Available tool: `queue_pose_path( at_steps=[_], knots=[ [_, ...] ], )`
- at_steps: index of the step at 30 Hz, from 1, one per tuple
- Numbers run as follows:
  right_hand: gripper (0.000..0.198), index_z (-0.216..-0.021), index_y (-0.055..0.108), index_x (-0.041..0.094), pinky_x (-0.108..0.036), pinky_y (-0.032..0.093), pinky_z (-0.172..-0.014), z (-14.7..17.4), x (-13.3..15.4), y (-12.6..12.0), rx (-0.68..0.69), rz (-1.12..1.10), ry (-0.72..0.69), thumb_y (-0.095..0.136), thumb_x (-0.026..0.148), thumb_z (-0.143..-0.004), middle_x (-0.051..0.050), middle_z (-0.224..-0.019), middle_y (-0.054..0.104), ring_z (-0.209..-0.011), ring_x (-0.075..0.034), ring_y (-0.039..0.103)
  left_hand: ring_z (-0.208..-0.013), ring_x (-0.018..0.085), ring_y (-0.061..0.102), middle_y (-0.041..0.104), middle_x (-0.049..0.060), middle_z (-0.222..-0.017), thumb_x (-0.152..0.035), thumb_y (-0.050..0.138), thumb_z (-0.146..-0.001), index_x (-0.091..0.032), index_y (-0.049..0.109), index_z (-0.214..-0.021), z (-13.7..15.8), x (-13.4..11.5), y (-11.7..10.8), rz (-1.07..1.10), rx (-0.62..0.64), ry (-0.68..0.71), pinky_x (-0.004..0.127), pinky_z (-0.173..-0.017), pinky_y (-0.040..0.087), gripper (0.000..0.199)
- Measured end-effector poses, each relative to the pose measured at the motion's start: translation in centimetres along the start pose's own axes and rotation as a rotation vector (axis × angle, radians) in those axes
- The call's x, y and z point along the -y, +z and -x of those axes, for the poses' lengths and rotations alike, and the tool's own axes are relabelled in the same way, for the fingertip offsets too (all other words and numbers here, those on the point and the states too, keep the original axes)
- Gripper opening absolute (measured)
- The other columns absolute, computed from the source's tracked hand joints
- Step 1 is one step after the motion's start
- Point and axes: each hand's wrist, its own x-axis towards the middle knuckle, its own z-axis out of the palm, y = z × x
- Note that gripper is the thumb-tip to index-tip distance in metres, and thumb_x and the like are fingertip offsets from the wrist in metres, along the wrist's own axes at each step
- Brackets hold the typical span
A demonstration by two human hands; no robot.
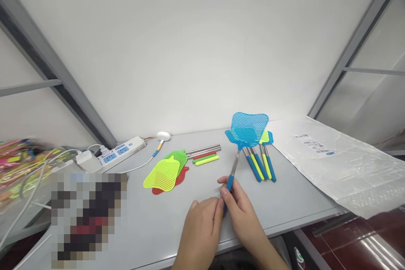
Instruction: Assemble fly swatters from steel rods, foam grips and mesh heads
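Note:
A blue fly swatter with a metal shaft and blue handle is raised over the table, tilted head-up. My right hand grips its handle, thumb pressed along it. Just below, my left hand is closed around the lower end of the same handle. Behind the raised head lie several fly swatters with blue and yellow-green handles, their heads partly hidden. To the left rest loose swatter heads: yellow-green, green and red. Beside them are metal shafts and loose handles, including a yellow one.
A white power strip with plugs and cables lies at the left, near a white round device. A pixelated patch covers the front left. Colourful packaged items stand at the far left. A white plastic bag covers the right edge of the grey table.

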Motion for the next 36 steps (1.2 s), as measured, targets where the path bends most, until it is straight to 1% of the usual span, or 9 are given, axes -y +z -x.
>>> queue_pose_path(
  at_steps=[4,7,9,11,14,18,21,29,36],
  knots=[
    [0.041,-0.126,0.057,0.021,-0.030,0.047,-0.085,0.1,0.1,-0.3,-0.054,0.108,-0.086,0.048,0.045,-0.094,-0.007,-0.119,0.064,-0.098,-0.021,0.060,-0.073,0.018,0.053,0.062,0.000,-0.077,-0.036,0.026,-0.101,-0.021,0.052,-0.075,0.1,-0.3,-0.5,0.048,0.026,0.016,0.034,-0.078,0.032,0.039],
    [0.047,-0.133,0.055,0.018,-0.032,0.039,-0.102,-0.4,0.4,-2.2,-0.244,0.315,-0.268,0.048,0.043,-0.094,-0.010,-0.136,0.056,-0.124,-0.025,0.050,-0.075,0.018,0.054,0.063,0.000,-0.079,-0.038,0.029,-0.100,-0.022,0.054,-0.078,0.1,-0.4,-0.8,0.078,0.037,0.014,0.034,-0.079,0.034,0.037],
    [0.050,-0.140,0.049,0.019,-0.033,0.037,-0.103,-1.1,1.1,-4.2,-0.379,0.511,-0.328,0.044,0.041,-0.095,-0.010,-0.140,0.053,-0.129,-0.026,0.047,-0.075,0.018,0.054,0.062,0.000,-0.079,-0.039,0.030,-0.100,-0.022,0.055,-0.079,0.1,-0.4,-0.9,0.082,0.033,-0.001,0.035,-0.078,0.036,0.037],
    [0.051,-0.145,0.042,0.024,-0.034,0.041,-0.096,-2.0,2.1,-6.6,-0.472,0.715,-0.264,0.039,0.038,-0.096,-0.009,-0.140,0.054,-0.125,-0.027,0.052,-0.081,0.019,0.055,0.063,0.002,-0.085,-0.040,0.031,-0.099,-0.022,0.058,-0.082,0.0,-0.2,-0.8,0.051,-0.002,-0.012,0.036,-0.080,0.038,0.037],
    [0.053,-0.147,0.038,0.023,-0.034,0.046,-0.077,-3.5,3.4,-10.1,-0.508,0.992,-0.008,0.037,0.035,-0.095,-0.014,-0.118,0.067,-0.099,-0.030,0.066,-0.107,0.025,0.052,0.062,0.007,-0.112,-0.040,0.037,-0.096,-0.024,0.063,-0.100,-0.2,0.7,-0.5,-0.086,-0.120,-0.027,0.044,-0.092,0.037,0.031],
    [0.047,-0.136,0.042,0.015,-0.032,0.043,-0.068,-5.3,4.1,-12.7,-0.540,1.042,0.141,0.040,0.034,-0.092,-0.013,-0.096,0.070,-0.085,-0.029,0.066,-0.130,0.030,0.037,0.049,0.007,-0.141,-0.044,0.041,-0.093,-0.029,0.058,-0.125,-0.5,2.6,0.0,-0.264,-0.174,-0.032,0.054,-0.105,0.026,0.039],
    [0.042,-0.128,0.042,0.015,-0.030,0.042,-0.064,-6.4,4.1,-13.1,-0.563,0.952,0.184,0.040,0.032,-0.090,-0.012,-0.094,0.069,-0.080,-0.026,0.065,-0.134,0.029,0.034,0.045,0.005,-0.146,-0.047,0.039,-0.094,-0.030,0.055,-0.131,-0.7,3.6,0.0,-0.320,-0.146,-0.037,0.053,-0.107,0.026,0.044],
    [0.043,-0.132,0.035,0.017,-0.029,0.041,-0.063,-7.0,3.9,-12.1,-0.489,0.947,0.216,0.036,0.030,-0.090,-0.006,-0.079,0.067,-0.074,-0.025,0.066,-0.133,0.029,0.036,0.046,0.004,-0.145,-0.047,0.039,-0.094,-0.032,0.057,-0.129,-0.6,3.5,-0.1,-0.362,-0.155,-0.015,0.052,-0.107,0.028,0.042],
    [0.034,-0.119,0.049,0.017,-0.031,0.040,-0.065,-7.0,4.4,-11.8,-0.440,1.068,0.236,0.038,0.030,-0.090,-0.012,-0.088,0.068,-0.080,-0.027,0.065,-0.133,0.028,0.035,0.046,0.006,-0.144,-0.045,0.038,-0.095,-0.029,0.057,-0.129,-0.4,3.4,-0.1,-0.366,-0.157,0.003,0.052,-0.107,0.028,0.042]
  ],
)
